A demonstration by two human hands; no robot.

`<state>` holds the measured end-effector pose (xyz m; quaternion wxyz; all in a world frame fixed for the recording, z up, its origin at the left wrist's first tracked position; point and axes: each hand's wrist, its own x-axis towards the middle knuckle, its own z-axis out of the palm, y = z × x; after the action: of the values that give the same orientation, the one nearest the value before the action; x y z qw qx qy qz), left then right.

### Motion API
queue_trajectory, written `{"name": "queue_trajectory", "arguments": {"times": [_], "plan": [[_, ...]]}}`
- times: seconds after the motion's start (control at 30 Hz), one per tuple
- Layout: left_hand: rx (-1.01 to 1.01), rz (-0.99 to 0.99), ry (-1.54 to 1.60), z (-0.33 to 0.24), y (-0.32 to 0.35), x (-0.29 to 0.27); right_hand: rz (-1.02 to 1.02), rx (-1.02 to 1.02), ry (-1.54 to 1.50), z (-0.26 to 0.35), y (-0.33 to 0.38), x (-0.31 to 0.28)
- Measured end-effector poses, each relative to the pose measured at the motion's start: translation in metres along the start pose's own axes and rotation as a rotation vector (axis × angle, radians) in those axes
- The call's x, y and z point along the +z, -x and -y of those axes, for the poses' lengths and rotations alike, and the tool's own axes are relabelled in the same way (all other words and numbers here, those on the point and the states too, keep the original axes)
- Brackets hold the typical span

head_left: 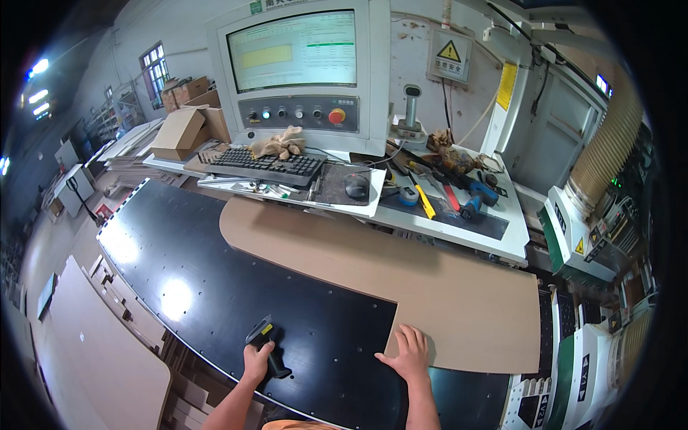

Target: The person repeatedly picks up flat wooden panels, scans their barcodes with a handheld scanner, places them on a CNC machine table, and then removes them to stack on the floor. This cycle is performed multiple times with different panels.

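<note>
A black handheld barcode scanner (pixel 278 362) with a yellow label is gripped in my left hand (pixel 256 360), above the near part of the black machine table (pixel 315 308). My fingers are wrapped round its handle, and its head points forward. My right hand (pixel 408 352) lies with fingers spread on the near left corner of a large brown board (pixel 466 308). The board rests on the black table, with a rounded left end and a stepped cutout along its near side.
Beyond the board, a white shelf carries a keyboard (pixel 276 166), gloves (pixel 283 143), a mouse (pixel 356 186) and hand tools. A control panel with a monitor (pixel 294 54) and red stop button (pixel 337 116) stands behind. Machine units (pixel 584 236) flank the right; a pale board (pixel 100 351) lies left.
</note>
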<state>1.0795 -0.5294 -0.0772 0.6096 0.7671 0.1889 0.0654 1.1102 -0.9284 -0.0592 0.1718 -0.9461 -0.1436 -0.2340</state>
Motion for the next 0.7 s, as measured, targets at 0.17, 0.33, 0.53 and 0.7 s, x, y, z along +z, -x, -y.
{"name": "queue_trajectory", "arguments": {"times": [0.17,0.33,0.53,0.7], "plan": [[0.064,0.014,0.018,-0.004,0.001,0.001,0.0,-0.006,0.026,0.002,-0.001,0.0],[0.064,0.041,0.005,-0.007,0.002,-0.001,-0.007,-0.016,0.021,0.002,-0.003,-0.001],[0.039,0.034,-0.055,-0.009,0.003,-0.002,-0.012,-0.017,0.028,0.002,-0.002,-0.001],[0.035,0.025,-0.069,-0.012,0.003,-0.001,-0.001,0.005,0.015,0.003,-0.001,0.001]]}}
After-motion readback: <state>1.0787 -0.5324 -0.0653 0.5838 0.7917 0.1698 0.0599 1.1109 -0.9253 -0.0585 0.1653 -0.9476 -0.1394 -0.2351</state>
